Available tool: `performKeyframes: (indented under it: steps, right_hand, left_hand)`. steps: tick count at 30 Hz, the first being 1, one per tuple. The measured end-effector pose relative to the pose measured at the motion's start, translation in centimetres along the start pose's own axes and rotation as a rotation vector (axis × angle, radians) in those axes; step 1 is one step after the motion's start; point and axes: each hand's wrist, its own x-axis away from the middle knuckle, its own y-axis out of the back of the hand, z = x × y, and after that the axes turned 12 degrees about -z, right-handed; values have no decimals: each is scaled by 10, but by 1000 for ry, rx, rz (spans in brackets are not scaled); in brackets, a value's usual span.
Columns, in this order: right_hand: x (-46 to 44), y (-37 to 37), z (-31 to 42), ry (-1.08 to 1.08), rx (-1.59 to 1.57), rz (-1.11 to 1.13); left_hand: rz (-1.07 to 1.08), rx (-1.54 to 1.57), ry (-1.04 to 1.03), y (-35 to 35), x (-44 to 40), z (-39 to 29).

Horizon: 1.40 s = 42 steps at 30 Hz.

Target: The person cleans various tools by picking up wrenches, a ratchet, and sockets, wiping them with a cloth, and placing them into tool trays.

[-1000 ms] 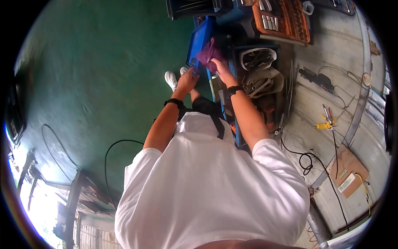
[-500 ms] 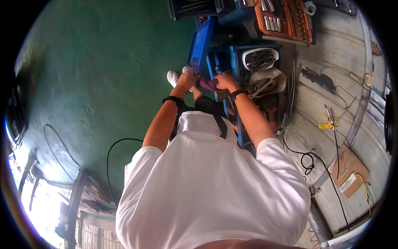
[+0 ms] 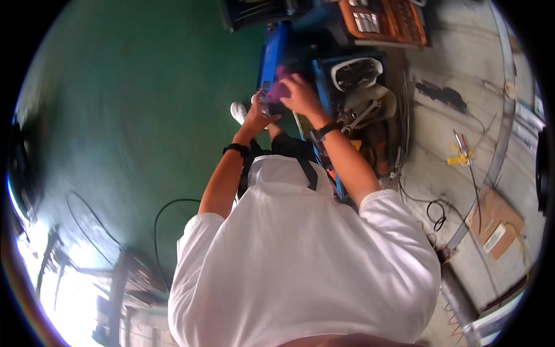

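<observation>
blurrily, the right hand (image 3: pixel 302 95) grips purple cloth (image 3: pixel 278 92); what the left hand (image 3: pixel 256 118) holds, i cannot tell.

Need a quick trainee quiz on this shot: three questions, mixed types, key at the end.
1. What colour is the cloth at the right hand?
A) Green
B) Purple
C) Yellow

2. True or false: the orange tool case lies open.

3. Fill in: the band on the wrist of the left hand is ____ in colour.

Key: 1. B; 2. true; 3. black.
</observation>
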Motion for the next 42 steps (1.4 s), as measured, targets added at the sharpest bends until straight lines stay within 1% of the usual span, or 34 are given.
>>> performKeyframes:
  steps: [1,2,3,4,7,8,10,11,12,14,15,17,18,20,21,22,24,25,26,28,29,30,32,33,34,36,37,38,40,41,42]
  right_hand:
    - [0,-9,4,118,-18,-41]
    - [2,-13,10,127,48,34]
    - [4,-18,15,140,65,53]
    - [5,-25,17,157,78,76]
    - [10,-38,16,268,140,106]
    - [11,-42,14,258,143,92]
    - [11,-45,16,306,230,212]
    - [10,-47,17,289,262,242]
    - [6,-45,21,276,266,226]
    - [-1,-41,28,258,305,333]
    - [-3,-44,28,239,312,313]
    - [-3,-51,27,293,404,391]
    - [-1,-56,28,264,411,371]
    - [4,-58,31,225,432,461]
    - [1,-43,46,170,431,544]
    - [6,-42,43,152,427,532]
    - [15,-37,44,113,208,486]
    - [23,-32,43,96,74,429]
    - [31,-30,41,94,67,417]
    - [43,-26,36,125,-225,174]
    - [48,-18,34,63,-297,205]
    - [50,-9,30,69,-308,195]
    - [50,7,20,-15,-451,265]
    - [51,12,10,5,-454,222]
    - [49,28,5,-28,-429,205]
    - [49,66,-13,-131,-294,87]
    - [50,77,-30,-196,-287,-18]
    - [50,88,-47,-259,-280,-125]
    - [51,96,-94,-495,-328,-274]
    - [51,110,-109,-495,-244,-339]
    - [54,123,-123,-498,-159,-402]
  left_hand:
    - [-44,107,-31,-1,-2,-12]
    - [-49,50,-89,-3,-8,-3]
    - [-58,-8,-147,-6,-14,8]
    - [-45,-22,-106,-4,-14,8]
    - [-53,-72,-131,5,-18,10]
    - [-40,-79,-140,6,-18,10]
    - [-97,-62,-214,9,-13,3]
    - [-52,-68,-134,11,-11,-1]
    - [-37,-75,-146,11,-9,-1]
    - [-6,24,-75,8,-9,0]
    - [16,17,-90,4,-11,-1]
    - [-32,183,-249,-5,-11,2]
    - [1,178,-261,-8,-16,20]
    - [106,-7,-455,-16,-33,57]
    - [146,63,-434,-14,-27,46]
    - [166,56,-438,-14,-25,52]
    - [180,401,-87,-8,-18,52]
    - [140,253,-52,1,-12,53]
    - [145,241,-56,8,-11,46]
    - [196,38,-88,17,-14,36]
    - [177,18,-47,20,-13,33]
    - [174,3,-52,22,-11,33]
    - [14,-454,-221,23,-12,32]
    - [-16,-455,-401,20,-14,29]
    - [-3,-473,-400,16,-11,18]
    - [-131,-379,-408,4,-13,-14]
    - [-183,-348,-503,0,-17,-17]
    - [-192,-351,-514,-3,-21,-20]
    - [-291,-258,-388,-14,-18,-63]
    - [-294,-263,-395,-20,-17,-79]
    - [-364,-213,-297,-26,-13,-92]
